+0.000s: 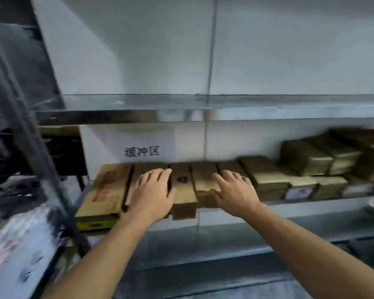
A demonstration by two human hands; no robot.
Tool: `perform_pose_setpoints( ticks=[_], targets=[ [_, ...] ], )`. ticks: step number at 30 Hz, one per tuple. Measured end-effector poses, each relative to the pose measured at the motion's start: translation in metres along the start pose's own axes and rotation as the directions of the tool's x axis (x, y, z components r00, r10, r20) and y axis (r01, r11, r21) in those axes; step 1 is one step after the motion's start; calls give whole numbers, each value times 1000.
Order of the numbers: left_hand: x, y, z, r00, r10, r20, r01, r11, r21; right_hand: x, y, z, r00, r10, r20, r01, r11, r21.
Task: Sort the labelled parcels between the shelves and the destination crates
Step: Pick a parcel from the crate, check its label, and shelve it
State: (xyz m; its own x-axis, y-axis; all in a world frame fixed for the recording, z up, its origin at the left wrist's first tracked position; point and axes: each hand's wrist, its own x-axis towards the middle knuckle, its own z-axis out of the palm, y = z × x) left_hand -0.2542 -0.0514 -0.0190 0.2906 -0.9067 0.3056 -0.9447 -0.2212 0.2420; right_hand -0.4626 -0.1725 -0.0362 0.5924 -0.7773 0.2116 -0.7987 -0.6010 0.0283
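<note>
The cardboard parcels (182, 184) sit in a row on the lower metal shelf (311, 207), directly below the white paper sign (148, 145) taped to the wall, which reads 缓冲区 in dark characters. They are flat brown boxes laid side by side with dark gaps between them. The one under the sign's right edge carries a dark round mark, too blurred to read.

The left hand (153, 190) lies flat below the sign on a parcel top, fingers straight, gripping nothing. The right hand (235, 190), below and right of the sign, is spread over the neighbouring parcels, fingers straight and apart, thumb at a box's front edge.

Below and left of the sign lies a wider carton (108, 186) with red print that cannot be made out. Far right of the sign, more brown parcels are stacked (306, 156), some low ones showing pale labels (299, 192), unreadable. Above the sign runs a shiny steel upper shelf (138, 115).
</note>
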Motion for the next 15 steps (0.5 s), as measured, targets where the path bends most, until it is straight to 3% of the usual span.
perform_pose_setpoints(
  ticks=[7, 15],
  targets=[
    [38, 140, 55, 986, 161, 42, -157, 984, -80, -55, 150, -15, 979, 205, 14, -204, 978, -45],
    [68, 248, 90, 944, 322, 77, -307, 939, -154, -95, 249, -17, 941, 338, 2, -337, 939, -69]
  ],
)
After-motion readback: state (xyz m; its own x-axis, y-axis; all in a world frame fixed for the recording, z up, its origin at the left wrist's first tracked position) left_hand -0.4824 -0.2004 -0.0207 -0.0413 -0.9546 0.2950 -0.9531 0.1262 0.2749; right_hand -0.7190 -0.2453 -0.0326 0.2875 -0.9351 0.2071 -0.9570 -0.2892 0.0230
